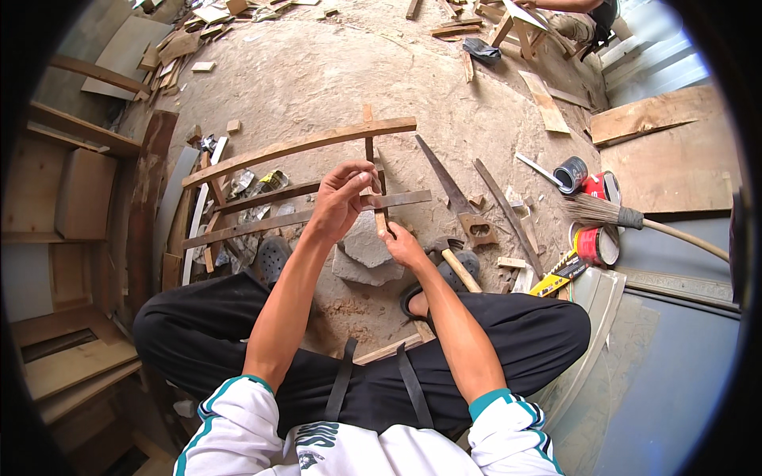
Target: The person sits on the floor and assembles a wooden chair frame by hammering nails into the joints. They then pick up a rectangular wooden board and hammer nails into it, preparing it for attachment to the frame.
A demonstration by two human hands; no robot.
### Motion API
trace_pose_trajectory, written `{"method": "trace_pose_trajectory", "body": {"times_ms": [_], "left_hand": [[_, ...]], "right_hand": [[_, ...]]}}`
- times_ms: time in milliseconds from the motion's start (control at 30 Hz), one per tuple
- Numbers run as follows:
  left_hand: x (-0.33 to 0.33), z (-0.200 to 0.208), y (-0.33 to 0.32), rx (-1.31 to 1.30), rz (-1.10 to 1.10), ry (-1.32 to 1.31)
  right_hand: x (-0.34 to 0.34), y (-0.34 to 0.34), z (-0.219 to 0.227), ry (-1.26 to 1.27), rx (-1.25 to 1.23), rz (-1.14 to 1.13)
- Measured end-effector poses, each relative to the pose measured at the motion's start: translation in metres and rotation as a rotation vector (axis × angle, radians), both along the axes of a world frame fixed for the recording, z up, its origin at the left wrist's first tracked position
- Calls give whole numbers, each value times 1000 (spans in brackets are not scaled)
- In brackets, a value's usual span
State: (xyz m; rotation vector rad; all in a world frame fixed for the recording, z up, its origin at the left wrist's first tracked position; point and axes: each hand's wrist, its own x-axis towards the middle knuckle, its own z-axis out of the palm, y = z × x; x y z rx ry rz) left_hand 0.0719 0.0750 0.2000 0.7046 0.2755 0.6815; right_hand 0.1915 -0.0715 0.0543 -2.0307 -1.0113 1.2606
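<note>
A wooden frame of long slats (pixel 298 148) joined by short cross strips lies before me, partly resting on a grey stone block (pixel 367 262). My left hand (pixel 343 200) is over the joint of the nearest slat and a cross strip, its thumb and fingers pinched together. Whatever is between those fingertips is too small to make out. My right hand (pixel 405 245) is closed round the near end of the cross strip (pixel 381 217), just above the stone. Beside my right foot is a hammer (pixel 460 268) with a wooden handle.
A handsaw (pixel 448 181) and a narrow wooden strip (pixel 508 214) lie to the right. Farther right are paint cans (pixel 595 244), a brush (pixel 599 213) and a yellow-sleeved saw (pixel 559 274). Wooden cabinet frames (pixel 79 194) stand left. Another person (pixel 583 20) works at the far right.
</note>
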Motion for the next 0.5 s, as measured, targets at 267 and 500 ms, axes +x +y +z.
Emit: {"method": "trace_pose_trajectory", "body": {"times_ms": [267, 500], "left_hand": [[6, 28, -5, 135, 129, 20], [-3, 31, 0, 245, 201, -12]], "right_hand": [[1, -1, -6, 4, -23, -14], [-5, -2, 5, -22, 5, -72]]}}
